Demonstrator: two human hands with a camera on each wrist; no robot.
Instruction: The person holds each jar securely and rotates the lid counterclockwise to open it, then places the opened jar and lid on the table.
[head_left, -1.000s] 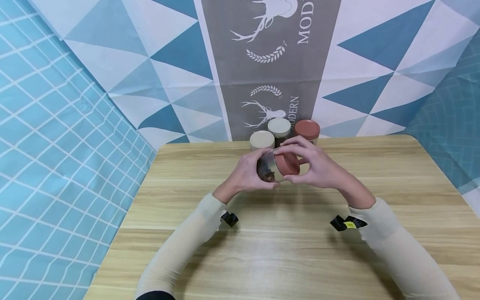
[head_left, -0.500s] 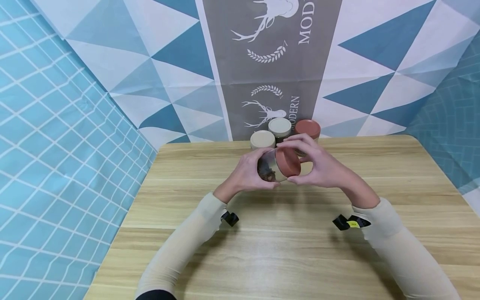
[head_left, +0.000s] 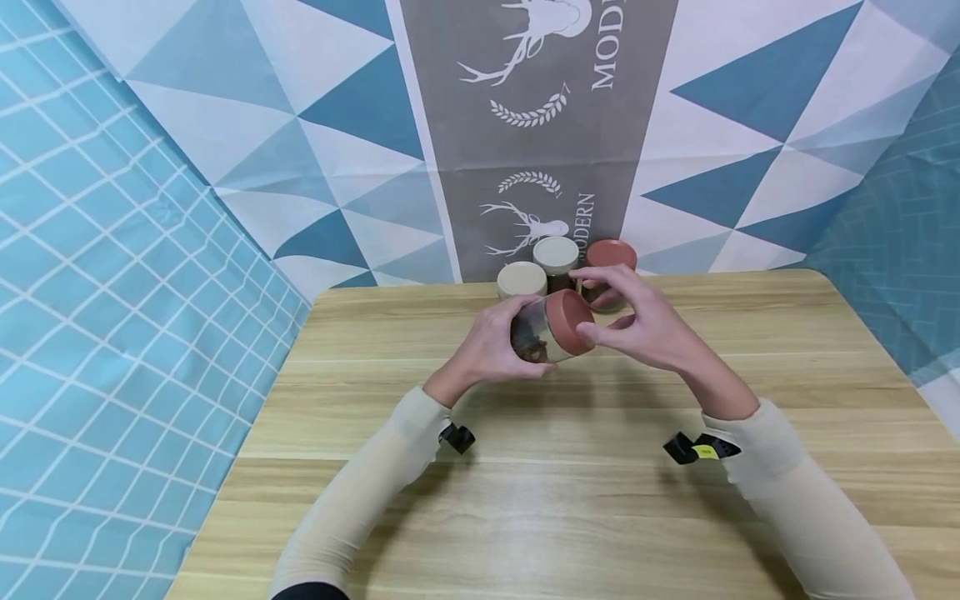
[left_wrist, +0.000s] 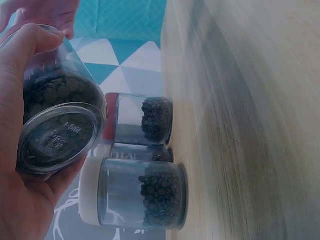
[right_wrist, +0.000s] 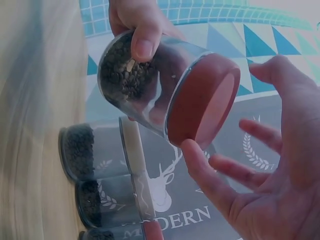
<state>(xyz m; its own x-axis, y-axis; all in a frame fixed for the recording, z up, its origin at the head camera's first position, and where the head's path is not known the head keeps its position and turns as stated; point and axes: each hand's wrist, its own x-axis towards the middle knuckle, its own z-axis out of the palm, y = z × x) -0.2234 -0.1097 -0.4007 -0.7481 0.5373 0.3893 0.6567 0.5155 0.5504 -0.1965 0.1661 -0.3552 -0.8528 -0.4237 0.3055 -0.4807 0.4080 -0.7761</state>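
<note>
- At the left, the left hand (head_left: 480,346) is wrapped round the jar (head_left: 534,329) by its glass. It should serve as the anchor: firm enough that the glass cannot roll.
- Just behind, the cream jar (head_left: 522,279) stands on the desk (head_left: 480,517); the left hand's fingers lie near it, so any shift there wants care.
- In the middle, the jar is held up off the desk and tilted, its dark pieces (right_wrist: 125,75) lying toward the base. Keeping the lid end higher would hold them away from the mouth.
- Behind that, the white jar (head_left: 556,252) stands upright.
- Right of the glass, the lid (head_left: 570,318) covers the mouth; how tightly, I cannot tell. Turning it squarely about the jar's axis would suit better than prying one edge.
- Farther right, the red jar (head_left: 611,260) stands close behind the fingers; a wide turn might knock it.
- Farthest right, the right hand (head_left: 648,321) is spread loosely by the lid, not gripping it; whether a fingertip touches is unclear. Thumb opposite fingers, evenly round the rim, would turn it best.
</note>
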